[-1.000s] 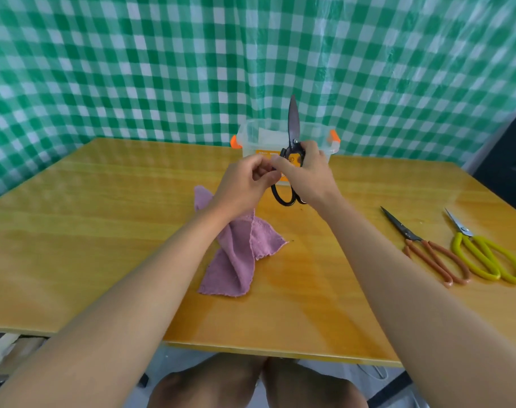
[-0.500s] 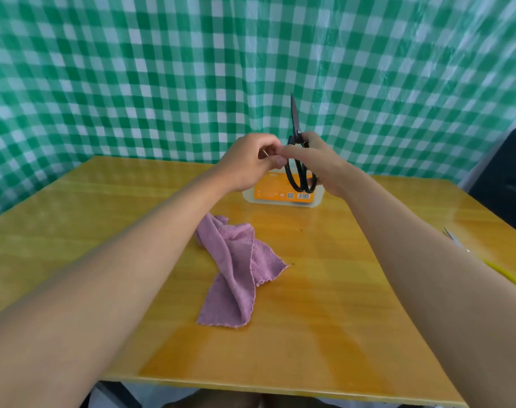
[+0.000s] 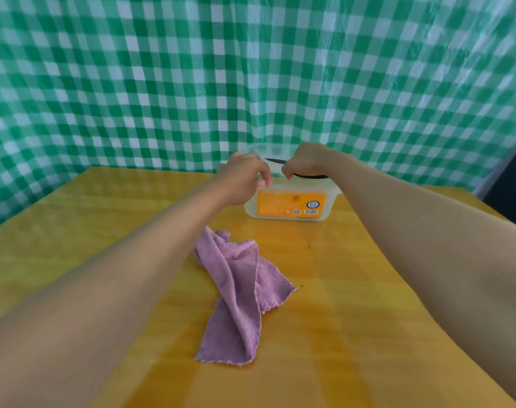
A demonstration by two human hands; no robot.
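— Fingers (image 3: 288,172) are curling on both hands.
— Gripping what, and where?
— I'm working over the table (image 3: 353,319), past the cloth (image 3: 236,290), at the box (image 3: 292,203): my right hand (image 3: 308,161) is gripping the scissors (image 3: 309,176) flat above its rim; whether my left hand (image 3: 243,179) is holding anything, I cannot tell.

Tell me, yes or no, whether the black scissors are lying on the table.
No, the right hand grips the black scissors by their handles, holding them in the air over the clear plastic box.
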